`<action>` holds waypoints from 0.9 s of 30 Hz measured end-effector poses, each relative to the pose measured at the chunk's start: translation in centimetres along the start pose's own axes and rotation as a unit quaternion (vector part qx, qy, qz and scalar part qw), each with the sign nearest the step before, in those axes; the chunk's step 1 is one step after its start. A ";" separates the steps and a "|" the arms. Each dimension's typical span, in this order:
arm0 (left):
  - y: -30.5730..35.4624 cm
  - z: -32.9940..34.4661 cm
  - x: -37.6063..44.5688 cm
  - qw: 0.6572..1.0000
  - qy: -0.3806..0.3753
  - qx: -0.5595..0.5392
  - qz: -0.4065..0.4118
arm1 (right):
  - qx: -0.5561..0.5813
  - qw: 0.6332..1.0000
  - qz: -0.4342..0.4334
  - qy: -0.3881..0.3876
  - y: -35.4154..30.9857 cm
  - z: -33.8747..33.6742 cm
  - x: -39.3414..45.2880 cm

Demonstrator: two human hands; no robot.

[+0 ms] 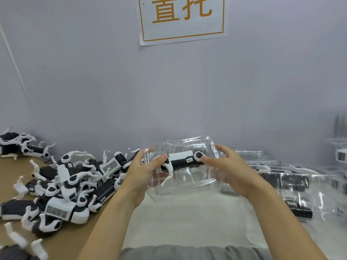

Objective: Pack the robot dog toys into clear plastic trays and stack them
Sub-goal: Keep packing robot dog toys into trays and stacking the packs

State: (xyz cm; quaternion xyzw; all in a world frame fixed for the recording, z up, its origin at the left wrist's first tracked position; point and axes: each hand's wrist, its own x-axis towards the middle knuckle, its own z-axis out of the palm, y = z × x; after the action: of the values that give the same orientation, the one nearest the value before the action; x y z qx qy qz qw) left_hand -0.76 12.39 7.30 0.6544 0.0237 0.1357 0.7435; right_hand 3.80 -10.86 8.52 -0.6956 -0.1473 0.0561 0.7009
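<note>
Brown cardboard tabletop (16,171); both hands grip glossy clear tray (185,186) holding toy (181,160).

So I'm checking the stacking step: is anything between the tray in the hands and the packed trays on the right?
Nothing visible: the tray is held beside the packed trays, with open space between.
</note>
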 end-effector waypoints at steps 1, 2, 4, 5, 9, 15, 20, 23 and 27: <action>0.0 0.0 0.0 1.000 0.000 -0.006 -0.005 | 0.006 1.000 0.001 0.002 0.0 0.1 0.0; 0.0 0.1 0.0 1.000 0.001 -0.011 -0.010 | 0.015 1.000 0.001 0.004 -0.1 0.2 0.0; 0.1 0.1 0.0 1.000 0.003 -0.012 -0.013 | 0.026 1.000 0.003 0.009 -0.2 0.3 0.0; 0.1 0.2 0.0 1.000 0.005 -0.006 -0.011 | 0.019 1.000 0.006 0.010 -0.2 0.3 0.0; 0.0 0.1 0.1 1.000 0.009 0.030 -0.005 | 0.012 1.000 0.027 0.000 0.2 0.5 0.1; 0.1 0.0 -0.3 0.986 0.036 0.159 0.040 | 0.035 0.998 0.035 0.039 0.1 0.4 0.2; 1.1 1.0 -1.4 0.895 -0.058 0.421 0.139 | 0.018 0.998 0.050 0.025 -0.2 0.6 0.1; 1.4 1.4 -2.1 0.816 -0.124 0.553 0.113 | 0.001 0.998 0.058 0.000 -0.5 0.4 0.0; 1.4 1.6 -2.3 0.800 -0.147 0.573 0.104 | -0.038 0.996 0.080 -0.025 -0.4 0.3 -0.3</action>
State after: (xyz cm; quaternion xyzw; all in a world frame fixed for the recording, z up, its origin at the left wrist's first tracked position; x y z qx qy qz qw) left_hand -2.85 10.43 8.55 0.9716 -0.0802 0.0762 0.2093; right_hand 3.39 -10.69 8.90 -0.7298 -0.1108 0.1241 0.6632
